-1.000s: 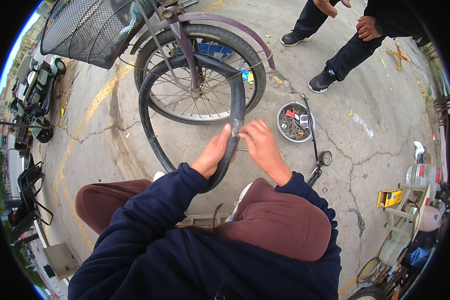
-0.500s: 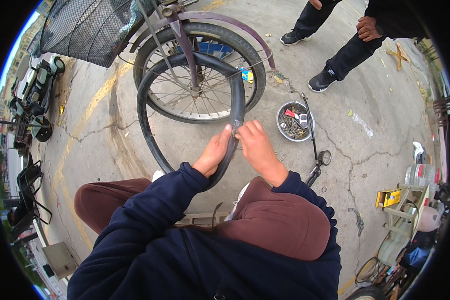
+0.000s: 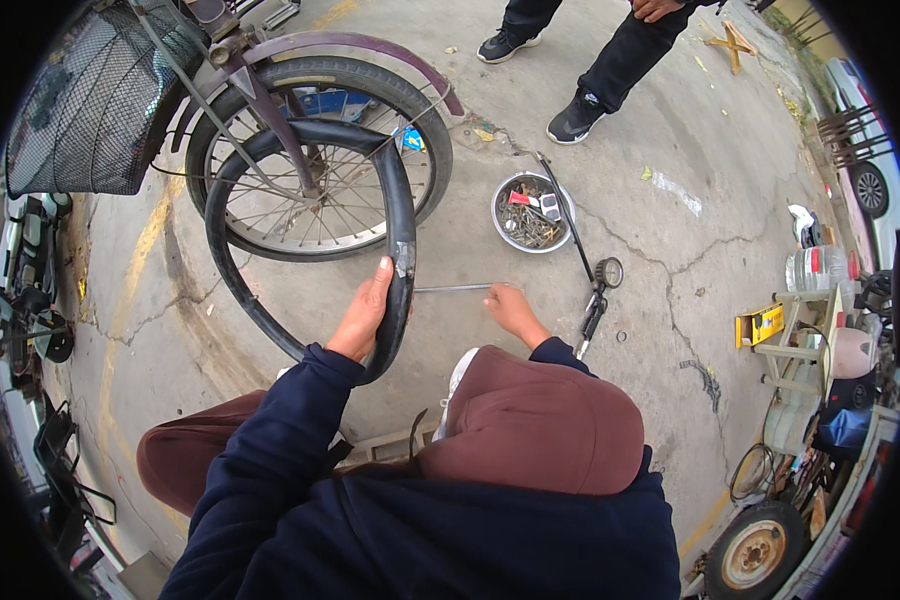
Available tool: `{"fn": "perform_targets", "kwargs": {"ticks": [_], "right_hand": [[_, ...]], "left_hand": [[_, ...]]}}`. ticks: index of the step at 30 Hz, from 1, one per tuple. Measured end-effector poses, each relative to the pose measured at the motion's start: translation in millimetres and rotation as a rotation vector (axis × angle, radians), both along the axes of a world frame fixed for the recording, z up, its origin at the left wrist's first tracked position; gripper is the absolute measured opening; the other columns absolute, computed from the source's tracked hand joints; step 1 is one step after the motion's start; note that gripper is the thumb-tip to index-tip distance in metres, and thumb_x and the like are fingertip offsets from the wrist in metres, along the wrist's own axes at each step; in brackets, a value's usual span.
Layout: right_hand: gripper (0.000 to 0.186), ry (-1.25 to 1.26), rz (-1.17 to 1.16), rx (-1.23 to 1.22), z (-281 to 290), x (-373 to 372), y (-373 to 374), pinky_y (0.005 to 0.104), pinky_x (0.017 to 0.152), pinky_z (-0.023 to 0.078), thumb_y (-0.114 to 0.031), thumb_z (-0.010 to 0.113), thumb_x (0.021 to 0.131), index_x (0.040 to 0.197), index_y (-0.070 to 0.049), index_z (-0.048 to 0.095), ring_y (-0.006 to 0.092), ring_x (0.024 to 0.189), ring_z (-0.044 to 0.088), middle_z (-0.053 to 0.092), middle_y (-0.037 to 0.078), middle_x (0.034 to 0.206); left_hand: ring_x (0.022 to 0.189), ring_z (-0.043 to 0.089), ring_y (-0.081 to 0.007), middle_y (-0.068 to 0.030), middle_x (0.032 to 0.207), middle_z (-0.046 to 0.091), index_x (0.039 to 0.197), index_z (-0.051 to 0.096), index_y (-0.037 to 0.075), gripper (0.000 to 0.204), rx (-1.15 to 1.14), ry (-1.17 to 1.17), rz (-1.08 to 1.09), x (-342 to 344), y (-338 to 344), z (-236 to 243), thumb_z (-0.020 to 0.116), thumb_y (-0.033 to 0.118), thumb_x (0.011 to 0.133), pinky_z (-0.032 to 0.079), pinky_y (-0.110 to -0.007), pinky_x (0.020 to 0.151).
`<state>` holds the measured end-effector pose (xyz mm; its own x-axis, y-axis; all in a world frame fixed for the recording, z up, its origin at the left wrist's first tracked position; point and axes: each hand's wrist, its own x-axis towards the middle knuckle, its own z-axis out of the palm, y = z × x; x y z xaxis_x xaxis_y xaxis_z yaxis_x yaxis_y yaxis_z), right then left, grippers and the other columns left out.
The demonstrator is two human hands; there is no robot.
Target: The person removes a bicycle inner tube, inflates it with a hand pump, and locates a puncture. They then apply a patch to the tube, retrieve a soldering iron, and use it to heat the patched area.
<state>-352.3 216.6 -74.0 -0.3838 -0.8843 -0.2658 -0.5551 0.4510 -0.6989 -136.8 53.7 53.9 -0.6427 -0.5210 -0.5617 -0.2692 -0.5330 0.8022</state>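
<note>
My left hand (image 3: 362,318) is closed round a black inner tube (image 3: 400,210), thumb on top. Just above the thumb, the tube has a greyish, shiny spot (image 3: 403,260). The tube hangs as a loop in front of the bicycle's front wheel (image 3: 432,165). To the right of the tube and lower down, my right hand (image 3: 516,312) has curled fingers at the right end of a thin metal rod (image 3: 453,289). The rod's left end passes behind the tube, out of sight.
A metal bowl (image 3: 505,238) of small metal parts stands ahead to the right, beside a tyre inflator with gauge (image 3: 607,272). A person's black shoes (image 3: 576,118) are beyond it. A stepped stand (image 3: 800,335) with a yellow box (image 3: 760,325) stands far right.
My right hand has left the tube's grey spot and moved right and down to the rod. My left hand still holds the tube. The view has shifted to the right.
</note>
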Motion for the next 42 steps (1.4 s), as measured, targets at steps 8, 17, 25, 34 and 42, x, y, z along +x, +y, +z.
{"fn": "perform_targets", "kwargs": {"ticks": [8,17,25,34,42], "right_hand": [[0.028,0.231,-0.311,0.060,-75.8,-40.3,43.2,0.0487,0.074,0.049,-0.019,0.072,0.082,0.092,0.003,0.057,0.0439,0.091,0.062,0.063,0.026,0.093],[0.030,0.372,-0.317,0.300,-95.0,-40.6,16.3,0.0515,0.077,0.051,-0.012,0.070,0.079,0.099,0.002,0.054,0.0444,0.090,0.063,0.061,0.026,0.102],[0.027,-0.262,-0.219,0.186,-74.7,-57.7,24.3,0.0348,0.063,0.054,-0.010,0.071,0.079,0.101,0.004,0.064,0.0262,0.073,0.067,0.066,0.016,0.084],[0.015,-0.576,0.278,0.267,107.3,-61.9,-32.8,0.0297,0.067,0.058,-0.001,0.061,0.087,0.102,0.002,0.061,0.0145,0.083,0.063,0.061,0.006,0.096],[0.015,-0.462,0.517,0.301,243.6,-21.9,-100.5,0.0309,0.073,0.059,0.001,0.053,0.092,0.107,0.002,0.055,0.0197,0.090,0.066,0.058,0.009,0.101]], "left_hand": [[0.083,0.059,-0.0143,-0.0073,0.089,0.062,0.110,0.053,0.001,0.056,-0.007,0.169,-0.225,13.0,9.4,-35.7,0.065,0.051,0.088,0.048,-0.029,0.077],[0.104,0.058,-0.0234,-0.0200,0.113,0.063,0.129,0.047,-0.006,0.061,-0.333,-0.131,-0.402,17.0,19.2,-65.5,0.075,0.023,0.083,0.045,-0.034,0.093],[0.123,0.052,-0.0262,-0.0186,0.129,0.057,0.134,0.048,-0.003,0.058,-0.230,-0.096,-0.365,40.6,6.7,-93.2,0.071,0.022,0.087,0.039,-0.036,0.105],[0.122,0.054,-0.0271,-0.0193,0.132,0.056,0.132,0.050,0.000,0.050,0.281,-0.287,0.271,168.5,-33.9,-133.6,0.059,0.032,0.096,0.044,-0.042,0.101],[0.127,0.050,-0.0301,-0.0158,0.144,0.045,0.142,0.036,0.002,0.049,0.476,0.162,1.046,207.5,-100.9,-153.3,0.047,0.027,0.101,0.043,-0.043,0.106]]}}
